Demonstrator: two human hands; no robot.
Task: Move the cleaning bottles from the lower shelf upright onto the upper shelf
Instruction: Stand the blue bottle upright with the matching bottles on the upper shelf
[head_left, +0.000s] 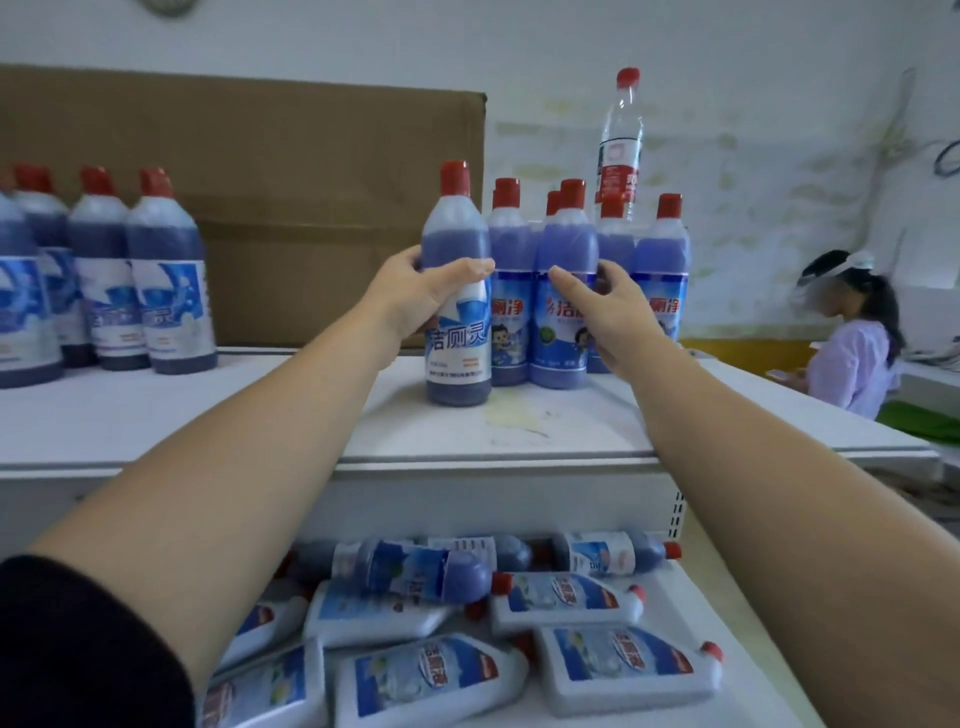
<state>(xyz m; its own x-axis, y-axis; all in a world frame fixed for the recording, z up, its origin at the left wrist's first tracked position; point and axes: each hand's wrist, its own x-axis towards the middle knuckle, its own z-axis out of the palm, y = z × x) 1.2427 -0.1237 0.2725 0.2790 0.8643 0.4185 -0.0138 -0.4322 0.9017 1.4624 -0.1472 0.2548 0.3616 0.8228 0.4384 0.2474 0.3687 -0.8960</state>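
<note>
My left hand (421, 299) grips a dark-blue cleaning bottle (458, 364) with a red cap; it stands upright on the white upper shelf (519, 431). My right hand (597, 306) wraps its fingers round a lighter blue bottle (563, 249) in a cluster of several upright red-capped bottles (660, 249) just to the right. A second group of upright dark-blue bottles (104, 280) stands at the shelf's left. Below, the lower shelf (727, 597) holds several bottles lying on their sides (431, 675), blue round ones and white flat ones.
A large cardboard box (260, 182) stands behind the bottles at the back left. A clear water bottle (618, 140) with a red cap rises behind the right cluster. A person in a pale top (852, 358) stands at the right beyond the shelf.
</note>
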